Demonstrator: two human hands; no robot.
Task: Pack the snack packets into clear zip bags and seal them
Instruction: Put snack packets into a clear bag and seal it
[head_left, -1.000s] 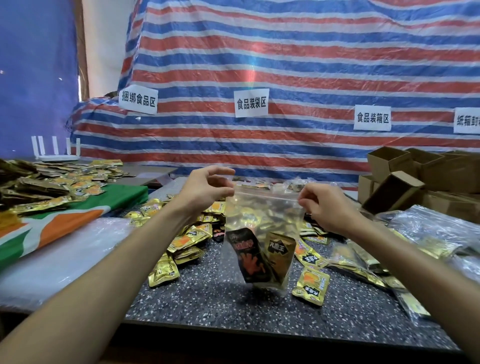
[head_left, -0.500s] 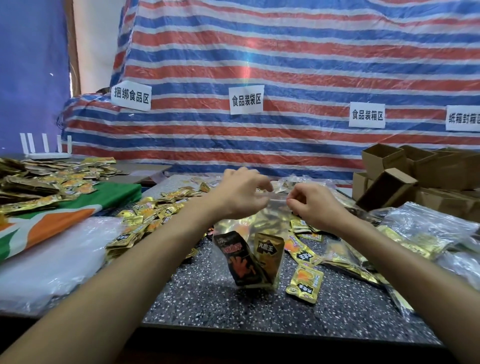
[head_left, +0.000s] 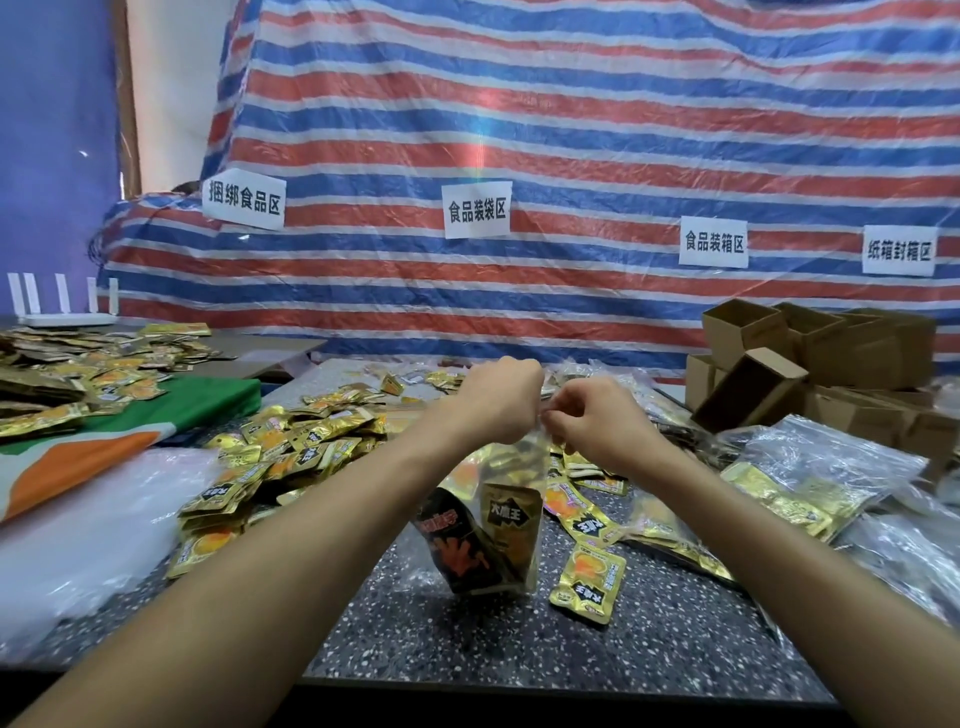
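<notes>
A clear zip bag (head_left: 511, 467) hangs over the speckled table (head_left: 519, 639), its bottom touching the surface. Inside sit a black-and-orange snack packet (head_left: 454, 545) and a gold-and-black packet (head_left: 511, 525). My left hand (head_left: 501, 397) and my right hand (head_left: 587, 415) are close together at the bag's top edge, and both pinch it. The zip strip itself is hidden between my fingers. Loose gold snack packets (head_left: 291, 452) lie heaped to the left, and one gold packet (head_left: 589, 582) lies just right of the bag.
Filled clear bags (head_left: 821, 478) are piled at the right. Open cardboard boxes (head_left: 748, 389) stand behind them. A stack of empty clear bags (head_left: 88, 519) lies at the left, over an orange-green cloth (head_left: 104, 441). A striped tarp (head_left: 571, 156) closes the back.
My hands have come together along the bag's top edge, from wide apart to almost touching. The bag's mouth has narrowed and the bag has sunk lower.
</notes>
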